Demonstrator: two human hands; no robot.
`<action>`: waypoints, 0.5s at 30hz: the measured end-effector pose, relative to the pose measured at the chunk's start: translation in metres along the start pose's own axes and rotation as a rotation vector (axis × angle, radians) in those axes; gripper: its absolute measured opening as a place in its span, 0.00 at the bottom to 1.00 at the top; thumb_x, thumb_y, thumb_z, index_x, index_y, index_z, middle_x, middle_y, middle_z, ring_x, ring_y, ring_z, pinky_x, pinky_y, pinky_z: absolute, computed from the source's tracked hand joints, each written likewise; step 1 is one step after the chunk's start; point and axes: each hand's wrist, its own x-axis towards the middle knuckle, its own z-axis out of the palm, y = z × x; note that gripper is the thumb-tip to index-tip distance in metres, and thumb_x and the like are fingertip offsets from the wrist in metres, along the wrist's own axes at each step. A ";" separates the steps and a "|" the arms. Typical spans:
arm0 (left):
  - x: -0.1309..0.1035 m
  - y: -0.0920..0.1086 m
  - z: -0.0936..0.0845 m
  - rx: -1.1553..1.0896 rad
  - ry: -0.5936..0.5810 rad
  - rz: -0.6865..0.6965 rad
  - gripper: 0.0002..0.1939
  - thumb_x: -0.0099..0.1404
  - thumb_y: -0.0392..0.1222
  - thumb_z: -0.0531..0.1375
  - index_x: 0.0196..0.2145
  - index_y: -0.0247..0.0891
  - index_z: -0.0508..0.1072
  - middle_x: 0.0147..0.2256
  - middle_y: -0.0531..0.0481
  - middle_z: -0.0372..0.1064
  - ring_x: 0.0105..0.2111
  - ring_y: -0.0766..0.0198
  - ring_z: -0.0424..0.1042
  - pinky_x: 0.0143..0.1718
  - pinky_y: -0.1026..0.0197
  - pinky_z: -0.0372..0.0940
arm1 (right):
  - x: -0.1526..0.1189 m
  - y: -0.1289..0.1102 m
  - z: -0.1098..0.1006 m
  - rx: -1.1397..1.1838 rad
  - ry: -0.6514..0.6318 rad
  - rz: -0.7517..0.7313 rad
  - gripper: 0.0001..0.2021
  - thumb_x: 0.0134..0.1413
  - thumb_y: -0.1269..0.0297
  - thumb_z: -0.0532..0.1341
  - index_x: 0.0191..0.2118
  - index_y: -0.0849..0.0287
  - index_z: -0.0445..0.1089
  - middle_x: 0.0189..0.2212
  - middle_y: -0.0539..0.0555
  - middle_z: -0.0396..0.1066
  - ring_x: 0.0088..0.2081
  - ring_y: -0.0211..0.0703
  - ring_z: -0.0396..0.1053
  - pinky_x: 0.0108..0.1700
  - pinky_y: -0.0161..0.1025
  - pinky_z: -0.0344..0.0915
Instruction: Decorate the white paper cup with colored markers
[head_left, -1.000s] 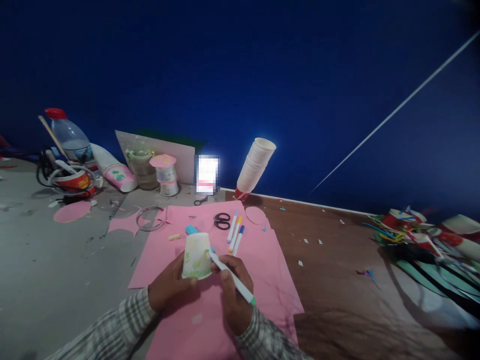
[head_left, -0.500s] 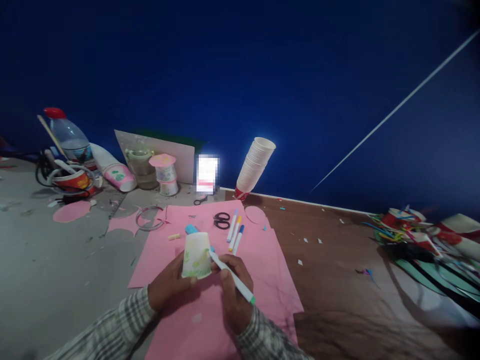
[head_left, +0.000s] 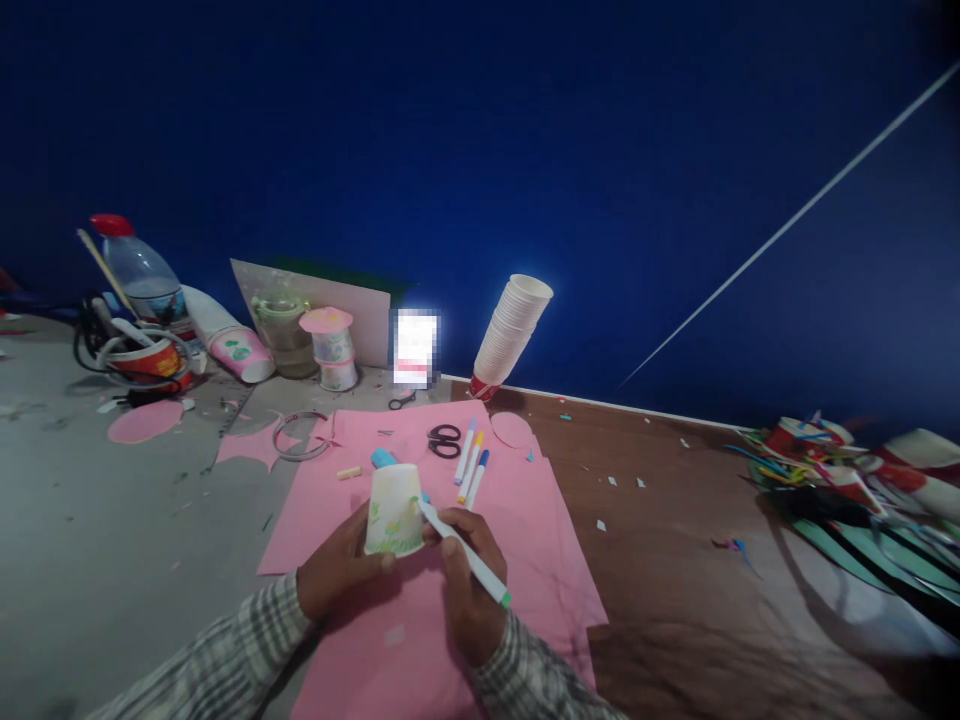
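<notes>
A white paper cup with green and yellow drawings is held upside down over the pink paper. My left hand grips it from the left, thumb near the rim. In my right hand is a white marker with a green end, its tip at the cup's right side. Several markers lie just beyond, beside black-handled scissors. A blue object sits partly behind the cup, its kind unclear.
A tall leaning stack of paper cups stands by the blue wall. At the back left are a decorated cup piece, a plastic bottle and a tape ring. Red cups and scraps crowd the far right.
Almost nothing differs; the marker tip stays at the cup's right side, and both hands keep their hold. The view has shifted very slightly.
</notes>
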 end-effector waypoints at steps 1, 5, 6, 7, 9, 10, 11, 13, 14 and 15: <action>0.000 0.001 0.000 0.000 -0.003 0.004 0.26 0.41 0.34 0.65 0.41 0.35 0.69 0.36 0.41 0.73 0.36 0.44 0.67 0.35 0.48 0.63 | 0.000 0.000 0.000 -0.001 0.002 0.001 0.10 0.52 0.70 0.57 0.40 0.56 0.71 0.28 0.54 0.76 0.28 0.50 0.74 0.31 0.41 0.72; 0.000 0.002 0.002 -0.009 -0.003 0.005 0.25 0.41 0.35 0.65 0.41 0.35 0.69 0.37 0.40 0.73 0.36 0.42 0.67 0.35 0.47 0.63 | 0.000 0.001 0.000 0.011 0.010 0.012 0.10 0.52 0.69 0.57 0.40 0.56 0.71 0.28 0.54 0.75 0.28 0.50 0.74 0.31 0.41 0.72; 0.000 0.002 0.002 -0.006 0.004 0.004 0.25 0.41 0.35 0.65 0.41 0.35 0.69 0.37 0.40 0.73 0.36 0.42 0.67 0.35 0.47 0.63 | 0.000 0.002 0.000 0.017 0.008 0.016 0.10 0.52 0.69 0.57 0.40 0.56 0.71 0.28 0.53 0.75 0.28 0.50 0.74 0.31 0.41 0.72; 0.000 0.001 0.001 0.001 0.010 0.003 0.26 0.41 0.35 0.65 0.41 0.35 0.69 0.37 0.40 0.73 0.36 0.42 0.67 0.35 0.47 0.63 | -0.001 0.003 0.000 0.021 0.000 0.021 0.10 0.52 0.69 0.57 0.40 0.56 0.71 0.28 0.53 0.75 0.29 0.50 0.73 0.31 0.41 0.71; 0.000 -0.001 -0.001 0.018 0.016 0.002 0.26 0.41 0.36 0.65 0.42 0.35 0.68 0.37 0.40 0.72 0.37 0.42 0.67 0.35 0.47 0.63 | -0.002 0.004 -0.001 0.021 -0.019 0.027 0.10 0.52 0.69 0.57 0.40 0.56 0.71 0.29 0.54 0.75 0.29 0.50 0.73 0.31 0.42 0.71; 0.000 -0.002 -0.002 0.023 0.013 0.000 0.27 0.41 0.36 0.65 0.42 0.35 0.68 0.37 0.40 0.72 0.37 0.42 0.67 0.35 0.47 0.63 | -0.003 0.004 -0.001 0.020 -0.025 0.026 0.10 0.52 0.69 0.57 0.40 0.56 0.71 0.29 0.54 0.75 0.29 0.50 0.73 0.32 0.42 0.71; 0.000 -0.003 -0.003 0.026 0.010 -0.003 0.27 0.41 0.36 0.65 0.42 0.35 0.68 0.37 0.40 0.72 0.37 0.42 0.66 0.36 0.47 0.62 | -0.003 0.004 -0.002 0.019 -0.030 0.024 0.10 0.52 0.69 0.57 0.40 0.56 0.71 0.29 0.54 0.75 0.29 0.50 0.73 0.32 0.42 0.71; 0.000 -0.005 -0.005 0.024 0.006 -0.003 0.27 0.42 0.35 0.65 0.43 0.35 0.67 0.37 0.40 0.72 0.37 0.42 0.66 0.36 0.47 0.62 | -0.004 0.003 -0.002 0.017 -0.028 0.015 0.10 0.52 0.69 0.57 0.40 0.56 0.71 0.29 0.54 0.75 0.29 0.50 0.73 0.32 0.41 0.71; 0.000 -0.005 -0.005 0.025 0.006 -0.001 0.27 0.42 0.35 0.65 0.43 0.35 0.67 0.38 0.40 0.72 0.37 0.42 0.66 0.36 0.47 0.62 | -0.003 0.003 -0.002 0.014 -0.027 0.012 0.10 0.52 0.69 0.57 0.40 0.56 0.71 0.28 0.53 0.75 0.29 0.50 0.74 0.31 0.41 0.71; 0.000 -0.006 -0.005 0.028 0.004 0.000 0.26 0.42 0.35 0.65 0.43 0.35 0.67 0.38 0.40 0.72 0.37 0.42 0.66 0.36 0.47 0.62 | -0.003 0.002 -0.002 0.011 -0.028 0.010 0.10 0.52 0.69 0.57 0.40 0.56 0.71 0.28 0.53 0.75 0.29 0.50 0.74 0.31 0.41 0.72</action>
